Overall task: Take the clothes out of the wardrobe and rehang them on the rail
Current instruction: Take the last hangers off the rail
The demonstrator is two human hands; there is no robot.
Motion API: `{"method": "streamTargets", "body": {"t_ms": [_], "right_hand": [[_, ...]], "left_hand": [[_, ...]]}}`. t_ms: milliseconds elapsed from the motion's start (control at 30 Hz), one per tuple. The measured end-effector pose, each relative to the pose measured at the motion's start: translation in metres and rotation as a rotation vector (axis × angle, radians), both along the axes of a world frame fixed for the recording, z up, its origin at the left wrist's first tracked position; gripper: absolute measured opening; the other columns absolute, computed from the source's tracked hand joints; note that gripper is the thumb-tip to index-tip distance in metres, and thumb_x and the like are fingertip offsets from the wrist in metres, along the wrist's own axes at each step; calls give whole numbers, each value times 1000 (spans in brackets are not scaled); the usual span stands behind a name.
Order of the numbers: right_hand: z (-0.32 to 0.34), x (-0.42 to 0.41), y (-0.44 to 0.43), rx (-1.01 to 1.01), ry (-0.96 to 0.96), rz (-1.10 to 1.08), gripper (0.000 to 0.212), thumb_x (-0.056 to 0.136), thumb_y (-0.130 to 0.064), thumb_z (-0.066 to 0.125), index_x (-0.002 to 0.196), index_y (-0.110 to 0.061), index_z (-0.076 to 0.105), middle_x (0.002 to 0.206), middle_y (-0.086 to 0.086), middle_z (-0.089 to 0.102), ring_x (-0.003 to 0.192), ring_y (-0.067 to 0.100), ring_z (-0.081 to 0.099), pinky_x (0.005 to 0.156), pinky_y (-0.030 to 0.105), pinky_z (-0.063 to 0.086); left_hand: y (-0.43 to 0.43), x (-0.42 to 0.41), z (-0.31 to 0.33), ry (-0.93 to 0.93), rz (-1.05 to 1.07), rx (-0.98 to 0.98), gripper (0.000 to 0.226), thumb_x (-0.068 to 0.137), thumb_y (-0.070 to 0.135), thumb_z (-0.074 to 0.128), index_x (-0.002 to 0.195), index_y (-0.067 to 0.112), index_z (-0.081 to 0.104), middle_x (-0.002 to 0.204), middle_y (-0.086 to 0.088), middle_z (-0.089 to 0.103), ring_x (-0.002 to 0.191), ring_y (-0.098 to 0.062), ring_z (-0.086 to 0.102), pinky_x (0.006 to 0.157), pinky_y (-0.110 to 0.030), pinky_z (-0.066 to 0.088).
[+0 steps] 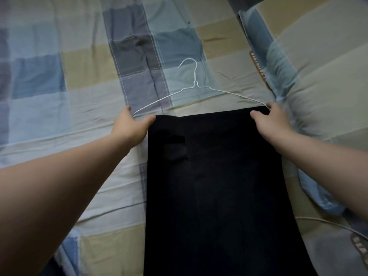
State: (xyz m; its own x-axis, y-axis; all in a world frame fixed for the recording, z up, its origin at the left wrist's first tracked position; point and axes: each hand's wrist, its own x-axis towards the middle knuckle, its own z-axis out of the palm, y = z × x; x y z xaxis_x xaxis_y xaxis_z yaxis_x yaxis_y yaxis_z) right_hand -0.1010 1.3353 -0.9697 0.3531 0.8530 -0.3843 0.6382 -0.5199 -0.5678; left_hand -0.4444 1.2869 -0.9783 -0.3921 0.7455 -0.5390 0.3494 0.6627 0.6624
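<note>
The step in hand is judged to be the rehanging itself: a dark garment (215, 176) is laid over the lower bar of a white wire hanger (195, 80), and both lie flat on a checked bedsheet (59, 76), with no wardrobe or rail in view. The hanger's left end is pinched by the left hand (131, 126), thumb and forefinger narrowly parted with the wire's bend between them and the thumb tip touching the garment's near corner. The right end is held by the right hand (272, 122) in a similar narrow pinch, the thumb pressed on the cloth and the fingers curled over the wire's bend; how far the fingers wrap beneath cannot be told. Between the two grips the garment's top edge runs along the bar, and from there the cloth is spread back toward the person. The hook points away from both grips, midway between them. A pillow (318, 76) lies just outside the right grip. The next move probably calls for the hanger to be lifted level, so that the cloth is not slid off the bar, and then taken by the hook.
</note>
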Motion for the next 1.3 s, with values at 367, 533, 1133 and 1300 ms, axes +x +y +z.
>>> {"method": "streamTargets", "body": {"t_ms": [367,533,1133,1300], "right_hand": [[131,9,-47,207,185,-219,48,93,-27,60,137,-12,47,122,5,57,109,19,54,84,18,33],[214,22,-107,263,259,-327,40,93,-24,60,131,-13,54,115,0,55,102,13,51,83,17,35],[479,6,-480,417,452,-885,7,90,-26,61,93,-29,67,107,-2,68,108,19,63,98,37,50],[516,-13,-577,483,442,-942,25,94,-27,60,118,-24,66,111,-11,65,113,13,60,103,37,46]], "left_hand": [[-23,15,124,-26,86,184,68,92,41,68,148,13,42,144,-12,50,127,-28,55,109,-49,43],[-60,27,209,-41,56,278,54,94,35,66,141,15,49,137,-9,54,126,-22,53,110,-42,42],[-311,47,465,-210,-149,409,18,102,38,51,108,21,52,102,11,56,89,-15,70,82,-40,53],[-362,54,500,-236,-254,425,20,103,38,49,110,19,52,104,7,58,88,-12,71,78,-36,54]]}}
